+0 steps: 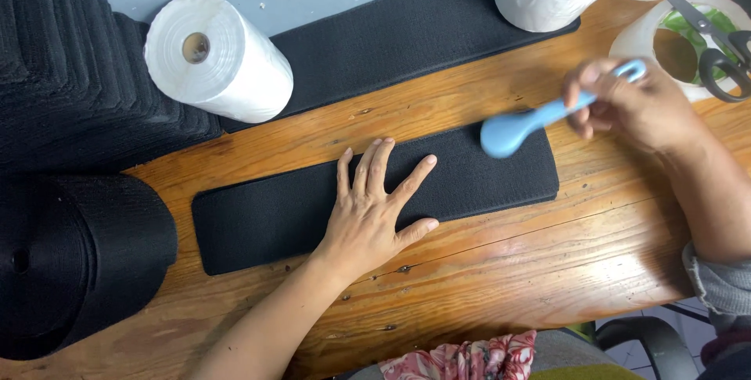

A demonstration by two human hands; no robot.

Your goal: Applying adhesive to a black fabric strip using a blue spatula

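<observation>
Left hand: the left hand (374,216) lies flat, fingers spread, pressing on the black fabric strip (274,212); grip released, holding nothing.
Right hand: the right hand (634,106) has its grip clenched round the handle of a light blue tool (520,126), whose blurred rounded head hangs over the strip's right end.
Strip: lies lengthwise on the wooden desk (547,247), near its front edge.
Handling: it looks soft, light and limp, likely to slide on the wood; best pinned flat from above or taken by an end.
Nearby: white roll (223,59), stacked black strips (70,67), scissors (704,24).
</observation>
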